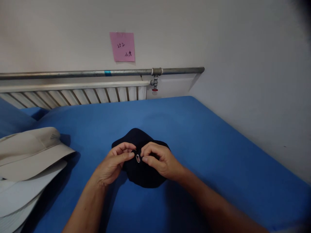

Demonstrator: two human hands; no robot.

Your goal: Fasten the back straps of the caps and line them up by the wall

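A dark navy cap (142,176) lies on the blue bed sheet (206,145) in front of me. Both hands rest on top of it with fingers pinched together. My left hand (114,161) and my right hand (159,160) meet at a small silver metal buckle (138,158) on the cap's strap, each gripping the strap beside it. The cap's far edge (136,133) shows beyond my fingers.
Light beige and white caps (26,161) are piled at the left edge of the bed. A white radiator (73,94) and a metal pipe (102,73) run along the far wall under a pink sticky note (122,46). A wall borders the bed's right side.
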